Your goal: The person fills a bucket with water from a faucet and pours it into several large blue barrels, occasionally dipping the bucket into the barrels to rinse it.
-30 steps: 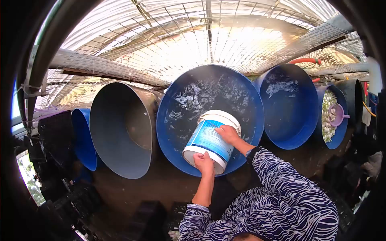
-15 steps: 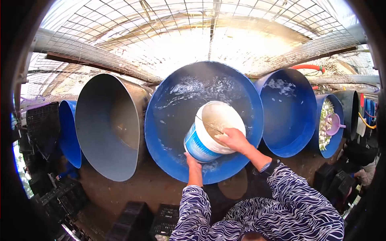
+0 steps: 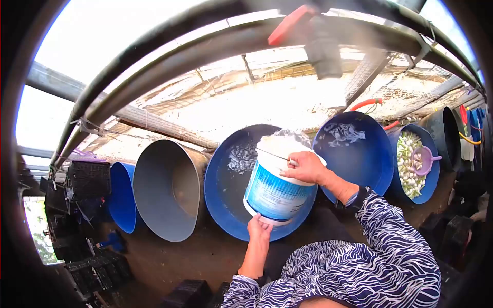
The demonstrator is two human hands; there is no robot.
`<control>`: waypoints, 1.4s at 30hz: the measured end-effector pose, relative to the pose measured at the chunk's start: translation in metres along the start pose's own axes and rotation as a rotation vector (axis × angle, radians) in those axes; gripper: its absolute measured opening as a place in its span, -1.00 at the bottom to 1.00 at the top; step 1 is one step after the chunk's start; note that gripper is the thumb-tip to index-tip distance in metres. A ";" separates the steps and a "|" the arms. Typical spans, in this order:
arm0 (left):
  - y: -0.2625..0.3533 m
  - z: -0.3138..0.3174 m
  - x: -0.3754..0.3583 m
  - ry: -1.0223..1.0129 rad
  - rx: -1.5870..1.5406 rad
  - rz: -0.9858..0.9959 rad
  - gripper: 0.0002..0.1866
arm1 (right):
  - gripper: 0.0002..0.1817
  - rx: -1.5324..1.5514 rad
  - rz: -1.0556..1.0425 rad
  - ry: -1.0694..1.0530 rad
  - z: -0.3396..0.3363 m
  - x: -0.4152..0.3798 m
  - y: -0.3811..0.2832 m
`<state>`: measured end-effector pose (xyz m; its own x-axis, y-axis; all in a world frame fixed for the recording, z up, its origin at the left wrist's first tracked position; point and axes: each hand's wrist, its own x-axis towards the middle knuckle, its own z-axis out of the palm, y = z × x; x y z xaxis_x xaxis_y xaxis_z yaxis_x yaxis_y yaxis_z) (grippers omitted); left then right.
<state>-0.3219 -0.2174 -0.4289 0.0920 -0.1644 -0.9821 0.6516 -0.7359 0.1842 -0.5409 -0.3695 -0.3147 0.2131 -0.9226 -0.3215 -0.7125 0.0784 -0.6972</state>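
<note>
From the left, black crates (image 3: 88, 178) stand beside a narrow blue tub (image 3: 122, 197), then a wide grey tub (image 3: 154, 205). Next is a large blue tub (image 3: 222, 213) holding water; over its right side, a white-and-blue bucket (image 3: 280, 187) is held tilted. The person's left hand (image 3: 260, 229) has its grip closed on the bucket's bottom edge; the right hand (image 3: 307, 167) has its grip closed on the wire handle (image 3: 272, 153) near the rim. Further right are another blue tub (image 3: 377, 167) and one (image 3: 430, 179) with pale bulbs (image 3: 406, 172) and a purple scoop (image 3: 426, 159).
</note>
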 end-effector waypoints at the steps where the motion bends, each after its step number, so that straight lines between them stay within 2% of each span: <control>1: 0.009 0.014 -0.023 -0.054 0.022 0.052 -0.64 | -0.54 -0.007 -0.016 0.047 -0.008 0.004 0.004; 5: 0.035 0.052 -0.103 -0.249 0.100 0.249 -0.68 | -0.54 0.026 -0.023 0.190 -0.042 0.010 0.002; 9: 0.049 0.086 -0.177 -0.391 0.010 0.402 -0.70 | -0.56 0.124 -0.062 0.282 -0.054 0.010 0.000; 12: 0.053 0.089 -0.214 -0.560 -0.048 0.446 -0.66 | -0.56 0.226 -0.149 0.328 -0.062 0.004 -0.014; 14: 0.054 0.087 -0.229 -0.642 -0.072 0.452 -0.63 | -0.60 0.175 -0.134 0.338 -0.062 -0.003 -0.024; 17: 0.053 0.069 -0.231 -0.549 -0.072 0.526 -0.67 | -0.59 0.173 -0.138 0.271 -0.047 -0.008 -0.040; 22: 0.044 0.003 -0.149 -0.315 -0.058 0.393 -0.57 | -0.52 0.217 -0.059 0.039 0.058 -0.010 -0.015; 25: 0.029 -0.029 -0.085 -0.126 -0.024 0.259 -0.61 | -0.50 0.245 0.036 -0.080 0.137 -0.009 0.016; 27: 0.021 -0.038 -0.050 0.008 0.032 0.209 -0.63 | -0.50 0.248 0.119 -0.123 0.186 -0.002 0.041; 31: -0.002 -0.049 0.032 0.183 0.072 0.159 -0.70 | -0.54 0.252 0.224 -0.187 0.243 0.013 0.080; 34: -0.016 -0.048 0.103 0.242 0.096 0.138 -0.65 | -0.55 0.214 0.201 -0.160 0.271 0.031 0.108; 35: -0.032 -0.055 0.154 0.303 0.146 0.217 -0.56 | -0.55 0.191 0.183 -0.144 0.276 0.037 0.115; 37: -0.016 -0.010 0.163 0.502 0.439 0.255 -0.48 | -0.55 0.204 0.181 -0.079 0.283 0.054 0.134; 39: -0.006 0.019 0.184 0.577 0.541 0.332 -0.49 | -0.55 0.225 0.200 -0.056 0.281 0.072 0.150; 41: -0.014 0.021 0.236 0.507 0.484 0.486 -0.51 | -0.55 0.253 0.242 -0.083 0.274 0.086 0.154; 42: -0.014 0.023 0.251 0.425 0.395 0.488 -0.55 | -0.54 0.256 0.266 -0.113 0.276 0.090 0.157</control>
<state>-0.3250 -0.2636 -0.6774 0.6353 -0.3233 -0.7014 0.1520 -0.8381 0.5239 -0.4494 -0.3357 -0.6294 0.1259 -0.8112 -0.5710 -0.5661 0.4139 -0.7129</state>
